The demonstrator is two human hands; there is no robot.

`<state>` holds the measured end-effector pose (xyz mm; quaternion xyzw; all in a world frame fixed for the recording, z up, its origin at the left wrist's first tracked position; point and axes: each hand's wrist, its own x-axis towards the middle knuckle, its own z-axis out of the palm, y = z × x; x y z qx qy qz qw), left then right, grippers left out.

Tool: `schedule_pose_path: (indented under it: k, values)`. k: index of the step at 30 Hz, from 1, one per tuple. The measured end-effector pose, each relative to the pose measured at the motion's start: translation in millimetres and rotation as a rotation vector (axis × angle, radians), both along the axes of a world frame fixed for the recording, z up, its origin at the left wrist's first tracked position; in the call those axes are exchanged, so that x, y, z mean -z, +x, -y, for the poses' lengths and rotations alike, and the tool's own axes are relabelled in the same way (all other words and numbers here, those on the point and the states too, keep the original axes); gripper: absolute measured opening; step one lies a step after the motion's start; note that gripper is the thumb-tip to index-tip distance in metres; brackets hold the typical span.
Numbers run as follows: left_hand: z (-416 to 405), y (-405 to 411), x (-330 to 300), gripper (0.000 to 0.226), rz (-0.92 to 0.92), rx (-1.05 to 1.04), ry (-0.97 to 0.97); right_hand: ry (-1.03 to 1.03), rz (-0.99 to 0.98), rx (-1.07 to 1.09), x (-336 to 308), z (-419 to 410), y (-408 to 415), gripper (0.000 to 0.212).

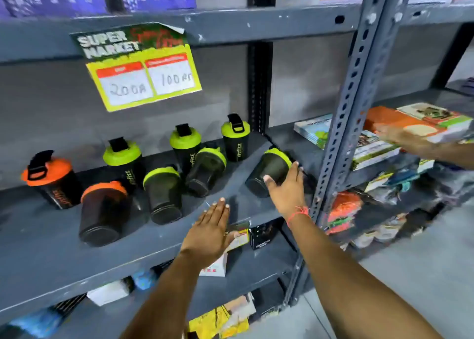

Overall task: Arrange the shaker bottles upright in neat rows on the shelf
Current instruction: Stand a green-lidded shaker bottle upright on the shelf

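Observation:
Several black shaker bottles sit on the grey shelf (pixel 51 249). At the back, an orange-lidded one (pixel 51 182) and three green-lidded ones (pixel 124 161) (pixel 185 146) (pixel 235 138) stand upright. In front, an orange-lidded bottle (pixel 102 213) and two green-lidded ones (pixel 164 195) (pixel 205 169) lie on their sides. A further green-lidded bottle (pixel 266 172) lies at the right; my right hand (pixel 287 187) is spread over it, fingers apart, touching it. My left hand (pixel 210 231) hovers flat and open above the shelf's front edge, holding nothing.
A perforated grey upright post (pixel 343 123) stands just right of my right hand. A price sign (pixel 143 72) hangs from the shelf above. Another person's hand (pixel 400 136) reaches over stacked books at the far right. Small boxes fill the lower shelf.

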<state>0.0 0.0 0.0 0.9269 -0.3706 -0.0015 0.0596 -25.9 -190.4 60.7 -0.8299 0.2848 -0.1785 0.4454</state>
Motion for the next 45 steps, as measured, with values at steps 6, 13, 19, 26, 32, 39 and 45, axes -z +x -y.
schedule_pose_path:
  k: [6,13,19,26,32,39,45]
  values:
    - [6.9,18.8,10.7,0.085,0.025,-0.107,0.067,0.41,-0.051,0.067,-9.3,18.6,29.6,0.107]
    - [7.1,17.7,14.9,0.073,0.03,-0.113,0.096,0.593,-0.198,0.23,-10.6,17.0,39.4,0.121]
    - [7.2,16.2,8.7,0.072,0.018,-0.152,0.144,0.702,-0.125,0.303,-8.7,4.0,54.2,0.125]
    - [5.5,18.9,4.5,0.082,0.011,-0.124,0.17,0.838,-0.043,0.22,-24.3,-1.0,57.5,0.105]
    - [-4.6,36.0,6.0,0.103,-0.027,0.082,0.084,0.817,0.036,0.263,-15.4,-9.6,64.6,0.109]
    - [-6.9,36.5,10.9,0.084,0.012,0.037,0.089,0.454,0.239,0.186,-2.3,-25.5,51.5,0.106]
    - [-6.7,36.4,10.4,0.072,0.007,0.006,0.093,0.197,0.304,0.027,19.1,-24.6,38.1,0.114]
